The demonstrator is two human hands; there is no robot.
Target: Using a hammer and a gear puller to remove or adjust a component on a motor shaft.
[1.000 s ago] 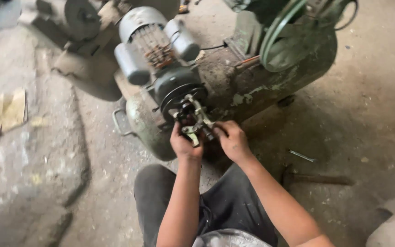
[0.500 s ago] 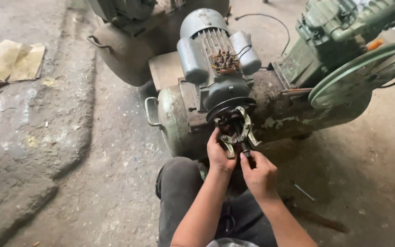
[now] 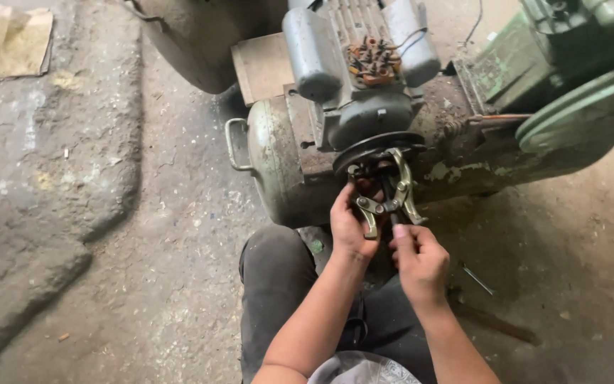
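**Puller hooked on the motor pulley, both your hands at the tool**

Your gear puller (image 3: pixel 385 195) sits at the black pulley (image 3: pixel 378 147) on the end of the grey electric motor (image 3: pixel 353 78), which is mounted on a worn green tank (image 3: pixel 278 163). If the curved arms are not seated evenly behind the rim, one could slip off under load and jump toward your fingers; a crooked centre screw could skate off the shaft. Your left hand (image 3: pixel 349 227) is curled closed around the puller's left arm. Your right hand (image 3: pixel 419 259) is closed below it, thumb and fingers pinching the screw's lower end.
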